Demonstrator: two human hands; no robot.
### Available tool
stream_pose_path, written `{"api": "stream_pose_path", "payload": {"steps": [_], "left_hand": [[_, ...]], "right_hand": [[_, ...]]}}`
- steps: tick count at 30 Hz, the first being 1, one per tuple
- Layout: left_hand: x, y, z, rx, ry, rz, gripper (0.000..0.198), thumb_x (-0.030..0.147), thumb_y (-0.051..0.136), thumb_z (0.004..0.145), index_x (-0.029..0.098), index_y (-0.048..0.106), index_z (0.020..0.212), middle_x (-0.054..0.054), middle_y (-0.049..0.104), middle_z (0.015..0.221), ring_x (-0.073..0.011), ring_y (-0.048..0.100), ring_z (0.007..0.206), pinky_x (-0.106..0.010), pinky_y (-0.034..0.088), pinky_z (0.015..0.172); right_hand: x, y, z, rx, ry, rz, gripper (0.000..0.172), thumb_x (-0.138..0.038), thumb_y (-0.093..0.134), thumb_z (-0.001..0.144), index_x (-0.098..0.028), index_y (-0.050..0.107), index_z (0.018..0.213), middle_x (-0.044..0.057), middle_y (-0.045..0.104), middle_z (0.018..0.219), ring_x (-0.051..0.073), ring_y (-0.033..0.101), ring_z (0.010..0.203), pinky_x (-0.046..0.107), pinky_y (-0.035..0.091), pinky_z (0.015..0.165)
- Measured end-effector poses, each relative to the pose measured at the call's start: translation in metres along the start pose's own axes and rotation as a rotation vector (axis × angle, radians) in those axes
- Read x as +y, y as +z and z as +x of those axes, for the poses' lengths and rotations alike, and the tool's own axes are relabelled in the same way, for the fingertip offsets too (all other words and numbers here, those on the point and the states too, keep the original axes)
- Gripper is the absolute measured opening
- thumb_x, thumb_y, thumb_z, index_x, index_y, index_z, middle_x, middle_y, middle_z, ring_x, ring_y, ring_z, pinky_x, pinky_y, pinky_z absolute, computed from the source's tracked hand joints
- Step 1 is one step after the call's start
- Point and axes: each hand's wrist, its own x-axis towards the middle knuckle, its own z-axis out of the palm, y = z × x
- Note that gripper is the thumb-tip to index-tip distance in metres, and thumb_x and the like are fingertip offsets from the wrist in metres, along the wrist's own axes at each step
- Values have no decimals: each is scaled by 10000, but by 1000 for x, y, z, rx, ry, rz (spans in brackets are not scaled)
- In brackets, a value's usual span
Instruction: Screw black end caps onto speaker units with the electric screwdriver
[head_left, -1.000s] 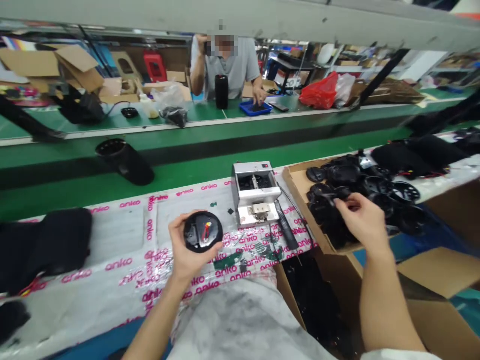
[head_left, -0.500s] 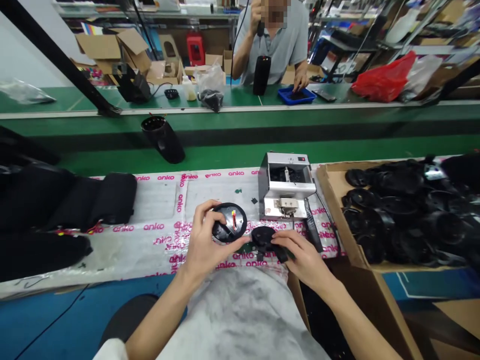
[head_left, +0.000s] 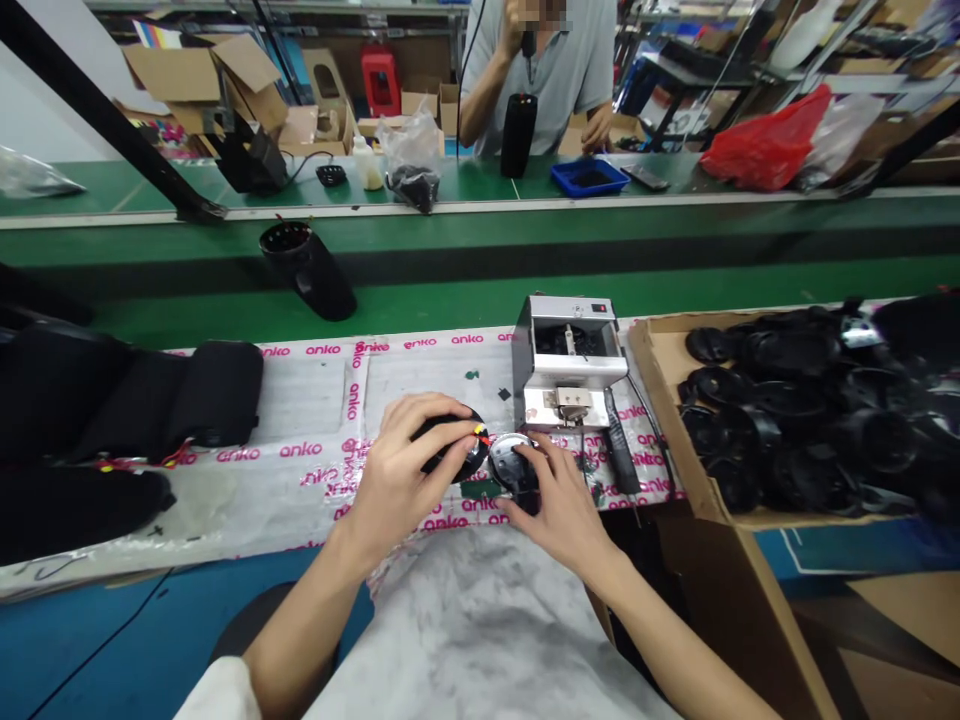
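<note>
My left hand [head_left: 409, 455] is closed, its thumb and fingertips pinched at a small yellow-and-red wire connector [head_left: 480, 431]. Beneath those fingers lies a round black plastic cover [head_left: 466, 462], partly hidden by the hand. My right hand [head_left: 556, 490] is closed around a second round black part [head_left: 511, 462], whose hollow, shiny inner side faces up. The two round parts are side by side, close together, with a short red wire between them. Just beyond my right hand stands a silver screw-feeder machine [head_left: 570, 375].
A cardboard box [head_left: 667, 420] full of black round parts is at the right. Black fabric-covered cylinders [head_left: 217, 395] lie at the left. A black cylinder housing [head_left: 307, 270] stands at the green bench. Across it a person [head_left: 555, 90] works near a blue tray [head_left: 590, 178].
My left fingers have moved from the cover's rim to the wire connector. My right hand has turned its round part hollow side up and brought it against the cover.
</note>
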Motion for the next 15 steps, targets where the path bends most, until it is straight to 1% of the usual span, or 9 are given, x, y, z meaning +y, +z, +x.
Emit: {"api": "stream_pose_path", "payload": {"steps": [3,5,7,8,9,11,13,14,15], "left_hand": [[-2,6,3,-8,88,-86,230,64,734,989,223,751,1155,-62,812,1062,-239,746,1056,-435,596,983],[-3,9,2,-9,99,-117,240,66,766,974,213,756,1164,-58,823,1031,-232,748,1040,-422,600,972],[-4,10,1,15,69,-147,243,57,786,961,208,760,1150,-51,822,1008,-215,749,1007,-402,601,947],[-4,11,0,41,36,-167,237,51,793,955,207,761,1130,-45,817,994,-203,749,981,-392,602,934],[-3,12,-1,77,-2,-187,226,48,801,948,206,760,1104,-39,809,977,-191,747,953,-383,603,926],[-2,15,-2,149,-75,-221,206,57,822,933,207,756,1058,-32,796,958,-181,741,926,-375,605,919],[-1,19,-3,185,-117,-239,191,70,829,929,210,754,1034,-35,790,959,-186,739,934,-371,607,906],[0,21,-3,191,-126,-244,183,73,824,931,211,755,1028,-39,788,963,-189,739,941,-368,607,895],[1,23,-3,195,-135,-245,174,75,818,934,211,756,1022,-43,787,965,-193,739,946,-364,608,881]], "right_hand": [[-8,11,7,33,93,83,484,-294,776,886,-232,628,1343,201,556,1533,488,485,1453,763,382,1237],[-8,7,7,29,126,169,454,-253,793,843,-239,646,1272,180,580,1469,465,482,1455,740,361,1256],[-5,-2,2,7,163,293,473,-276,839,804,-254,640,1232,148,583,1433,424,515,1434,683,393,1254],[-3,-8,-1,-8,187,371,503,-311,871,788,-260,626,1224,135,579,1426,394,563,1383,640,445,1223],[-1,-14,-4,-25,213,460,556,-368,906,771,-267,605,1226,125,579,1419,356,625,1293,585,513,1159],[4,-22,-9,-67,265,670,730,-536,971,700,-288,550,1243,107,598,1376,269,710,1031,462,617,938],[7,-23,-12,-104,306,893,903,-749,962,595,-312,514,1246,81,639,1284,219,706,834,385,614,737],[7,-21,-12,-119,325,997,927,-842,908,585,-317,514,1240,68,664,1210,218,700,793,372,599,682],[6,-19,-12,-130,345,1091,895,-904,834,624,-316,525,1224,60,684,1135,225,698,774,369,588,655]]}}
